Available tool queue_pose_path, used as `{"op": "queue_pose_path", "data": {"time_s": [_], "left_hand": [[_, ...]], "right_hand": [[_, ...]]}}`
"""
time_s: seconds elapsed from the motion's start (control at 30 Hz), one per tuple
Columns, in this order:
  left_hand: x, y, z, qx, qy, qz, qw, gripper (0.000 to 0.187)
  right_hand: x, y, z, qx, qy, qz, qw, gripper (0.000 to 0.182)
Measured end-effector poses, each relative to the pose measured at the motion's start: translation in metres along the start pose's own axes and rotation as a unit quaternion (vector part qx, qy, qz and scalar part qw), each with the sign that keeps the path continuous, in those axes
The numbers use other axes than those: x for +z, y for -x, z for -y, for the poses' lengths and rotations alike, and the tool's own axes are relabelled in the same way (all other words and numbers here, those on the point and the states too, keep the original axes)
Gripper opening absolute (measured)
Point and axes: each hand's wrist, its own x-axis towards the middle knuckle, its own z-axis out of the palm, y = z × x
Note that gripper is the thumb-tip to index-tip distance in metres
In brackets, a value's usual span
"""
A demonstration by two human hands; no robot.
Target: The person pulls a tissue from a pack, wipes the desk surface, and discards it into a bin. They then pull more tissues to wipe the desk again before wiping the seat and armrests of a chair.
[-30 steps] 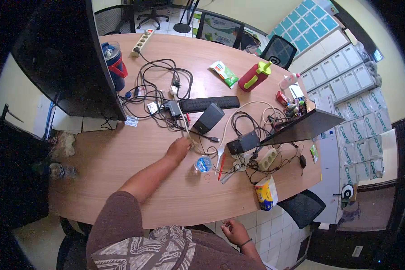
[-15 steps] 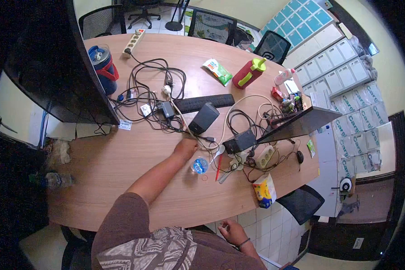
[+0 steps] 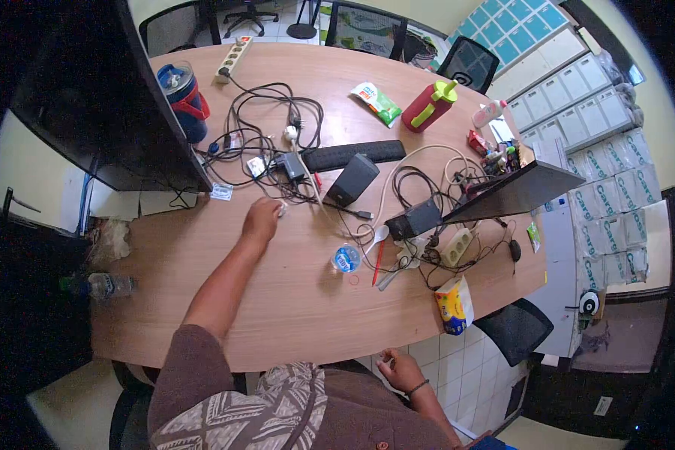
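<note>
My left hand (image 3: 261, 220) reaches over the table just below the tangled black cables (image 3: 244, 146). Its fingers are pinched around a small white item (image 3: 282, 209), too small to name. Close to that hand lie a black power adapter (image 3: 289, 166) and a small white packet (image 3: 221, 191). To its right stand a black speaker (image 3: 353, 180) and a clear plastic cup with a blue label (image 3: 346, 259). My right hand (image 3: 401, 370) hangs at the table's front edge, fingers loosely bent and apart, with nothing visible in it.
A large dark monitor (image 3: 90, 97) rises at left, beside a blue tumbler (image 3: 184, 105). A second screen (image 3: 517, 189) stands at right. Also on the table (image 3: 202, 330) are a black bar (image 3: 355, 155), a red bottle (image 3: 429, 106), a power strip (image 3: 457, 247) and a tissue pack (image 3: 454, 306).
My left hand has moved left and away from the speaker, and a small white item now shows at its fingertips. The camera view has shifted slightly. My right hand stays by the table edge.
</note>
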Motion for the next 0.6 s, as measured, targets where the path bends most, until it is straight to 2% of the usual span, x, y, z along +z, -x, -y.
{"op": "queue_pose_path", "data": {"time_s": [0.03,0.07,0.1,0.17,0.2,0.27,0.3,0.37,0.4,0.47,0.5,0.57,0.6], "left_hand": [[0.014,-0.009,0.006,0.009,0.003,-0.023,1.0,0.016],[0.031,-0.015,0.012,0.055,-0.019,-0.009,0.998,0.02],[0.041,-0.02,0.004,0.054,-0.016,-0.013,0.998,0.02],[0.063,-0.026,-0.024,-0.144,0.129,0.032,0.981,0.027],[0.07,-0.024,-0.039,-0.144,0.131,0.03,0.98,0.027],[0.075,-0.012,-0.07,-0.106,-0.002,0.115,0.988,0.027],[0.071,-0.003,-0.08,-0.104,0.0,0.111,0.988,0.027],[0.061,0.021,-0.094,0.005,-0.064,0.223,0.973,0.024],[0.059,0.029,-0.091,0.006,-0.068,0.222,0.973,0.024],[0.054,0.04,-0.073,0.076,-0.021,0.23,0.97,0.019],[0.053,0.04,-0.065,0.072,-0.027,0.231,0.97,0.019],[0.045,0.023,-0.056,0.105,-0.071,0.06,0.99,0.017],[0.045,0.019,-0.06,0.033,0.002,0.005,0.999,0.018]], "right_hand": [[0.0,-0.003,0.002,-0.013,0.0,-0.007,1.0,0.031],[0.0,-0.006,0.0,-0.018,0.003,0.006,1.0,0.031],[-0.003,-0.006,0.003,-0.019,0.008,0.005,1.0,0.031],[-0.009,-0.003,0.009,-0.032,-0.007,-0.006,0.999,0.03],[-0.01,-0.001,0.009,-0.034,-0.004,-0.007,0.999,0.03],[-0.012,0.006,0.004,0.002,-0.005,0.01,1.0,0.03],[-0.014,0.008,0.0,0.0,-0.002,0.007,1.0,0.03],[-0.014,0.016,-0.01,-0.007,-0.011,-0.011,1.0,0.031],[-0.014,0.02,-0.017,-0.01,-0.014,-0.013,1.0,0.031],[-0.014,0.023,-0.03,-0.018,-0.005,-0.016,1.0,0.031],[-0.014,0.024,-0.039,-0.022,-0.01,-0.012,1.0,0.031],[-0.016,0.019,-0.053,-0.036,0.01,-0.004,0.999,0.029],[-0.019,0.017,-0.058,-0.043,0.005,-0.003,0.999,0.029]]}}
